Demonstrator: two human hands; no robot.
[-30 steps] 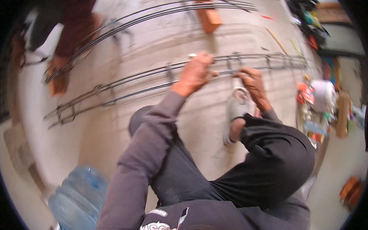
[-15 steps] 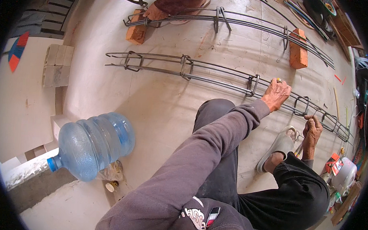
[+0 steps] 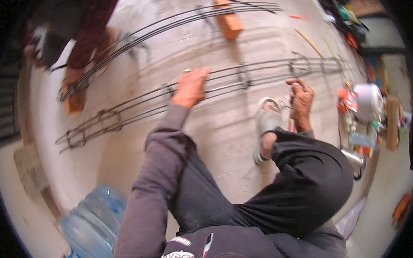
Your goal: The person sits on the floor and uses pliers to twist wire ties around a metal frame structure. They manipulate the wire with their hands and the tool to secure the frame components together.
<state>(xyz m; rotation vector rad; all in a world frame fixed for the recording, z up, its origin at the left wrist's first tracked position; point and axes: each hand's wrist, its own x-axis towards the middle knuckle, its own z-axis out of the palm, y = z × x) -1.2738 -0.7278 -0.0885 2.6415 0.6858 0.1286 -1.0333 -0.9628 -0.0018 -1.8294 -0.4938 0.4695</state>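
Note:
A long rebar cage (image 3: 141, 112), thin steel bars joined by square stirrups, lies across the floor in front of me. My left hand (image 3: 192, 88) is closed over its bars, left of the middle. To the right, my right hand (image 3: 301, 101) is raised just on the near side of the cage, apart from it. Its fingers are curled together. A thin metal piece shows beside the palm and a reddish strip below it, but blur hides what they are. My sandalled foot (image 3: 266, 124) stands between the hands.
Beyond, a second bundle of bars (image 3: 169, 30) rests on orange bricks (image 3: 228, 21). A person in a dark red sleeve (image 3: 89, 38) bends over its left end. A big blue water bottle (image 3: 94, 223) lies lower left. Assorted items and a white container (image 3: 369, 100) line the right side.
The view has swung toward the right, so the scene sits further left and is blurred. My right hand has drawn back from the cage; my left hand stays on it.

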